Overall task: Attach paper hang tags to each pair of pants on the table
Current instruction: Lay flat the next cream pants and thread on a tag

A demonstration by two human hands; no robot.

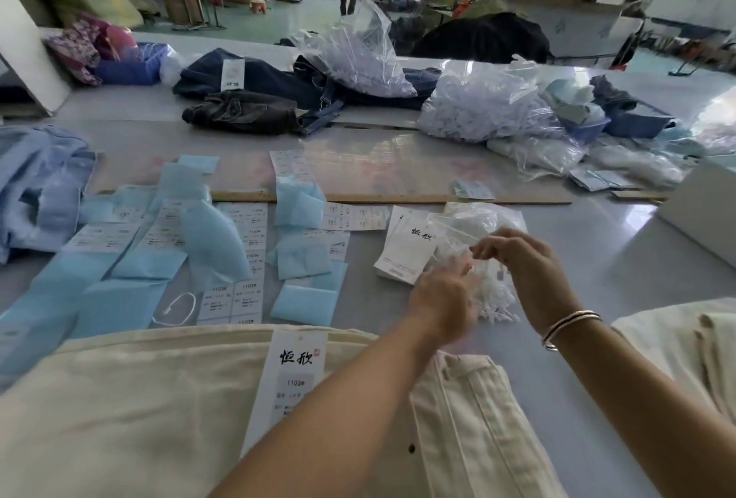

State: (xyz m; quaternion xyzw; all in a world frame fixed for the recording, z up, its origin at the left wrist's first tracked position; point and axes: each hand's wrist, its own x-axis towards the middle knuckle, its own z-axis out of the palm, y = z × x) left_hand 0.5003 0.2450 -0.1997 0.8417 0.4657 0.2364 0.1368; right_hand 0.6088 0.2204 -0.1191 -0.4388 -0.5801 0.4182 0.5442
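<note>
Cream pants [131,410] lie across the near table edge with a white paper hang tag [290,378] resting on them. A second cream pair [685,342] lies at the right. Both my hands work over a bundle of white tag strings [496,300] spilling from a clear bag [478,222]. My left hand [442,298] holds the bundle with its fingers curled in. My right hand [521,254] pinches a thin white string above it. A stack of white hang tags [406,246] sits just left of the bag.
Sticker sheets [249,250] and light blue paper pieces [131,262] cover the table's left half. A loose white string loop [179,306] lies there. A wooden ruler [358,198] runs across. Dark jeans [255,95], plastic bags of fasteners [486,107] and light blue denim [36,187] lie further off.
</note>
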